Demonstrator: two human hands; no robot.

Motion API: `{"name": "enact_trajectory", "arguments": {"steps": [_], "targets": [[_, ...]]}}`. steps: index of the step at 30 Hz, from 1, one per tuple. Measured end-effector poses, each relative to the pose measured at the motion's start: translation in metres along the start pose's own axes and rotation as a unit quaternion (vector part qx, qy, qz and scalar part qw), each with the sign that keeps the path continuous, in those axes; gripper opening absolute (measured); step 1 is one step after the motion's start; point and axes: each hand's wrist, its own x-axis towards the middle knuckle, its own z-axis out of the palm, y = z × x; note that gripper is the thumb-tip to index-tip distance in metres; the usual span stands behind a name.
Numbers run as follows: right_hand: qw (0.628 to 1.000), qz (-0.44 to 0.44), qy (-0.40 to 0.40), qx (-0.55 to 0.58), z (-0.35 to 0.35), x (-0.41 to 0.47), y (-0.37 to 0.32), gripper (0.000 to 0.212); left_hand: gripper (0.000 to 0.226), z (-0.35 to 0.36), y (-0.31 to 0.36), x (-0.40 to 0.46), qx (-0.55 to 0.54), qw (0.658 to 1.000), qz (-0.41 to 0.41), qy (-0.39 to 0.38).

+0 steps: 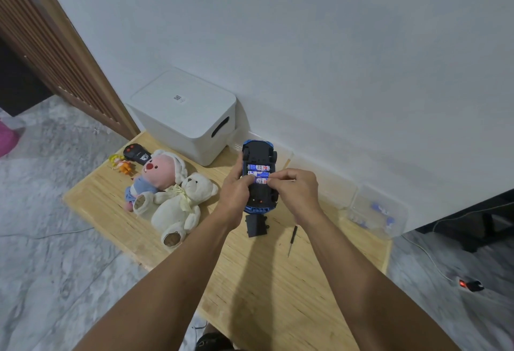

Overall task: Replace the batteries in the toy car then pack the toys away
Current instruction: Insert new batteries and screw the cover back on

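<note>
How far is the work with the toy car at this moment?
Done: the battery cover is off and lies on the table beside the screwdriver. In hand: the left hand holds the upturned toy car; the right hand presses on a battery, with two others seated. Left: refit the cover, then pack the plush toys into the closed white box.
</note>
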Motion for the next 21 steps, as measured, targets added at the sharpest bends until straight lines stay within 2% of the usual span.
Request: {"name": "enact_trajectory", "arguments": {"steps": [9,17,21], "targets": [[0.993,0.088,-0.009,0.080,-0.0024,0.0055,-0.0033,0.024,0.062,0.0005,-0.0018,-0.0019,0.015,0.999,0.029,-0.004],[0.994,0.093,0.008,0.062,-0.0006,0.0070,0.0015,0.026,0.057,-0.0011,-0.0065,-0.0010,0.034,0.999,0.024,-0.012],[0.994,0.091,-0.035,0.050,-0.0036,0.0047,0.0045,0.027,0.057,-0.0068,-0.0082,0.0006,0.030,0.999,-0.010,-0.010]]}}
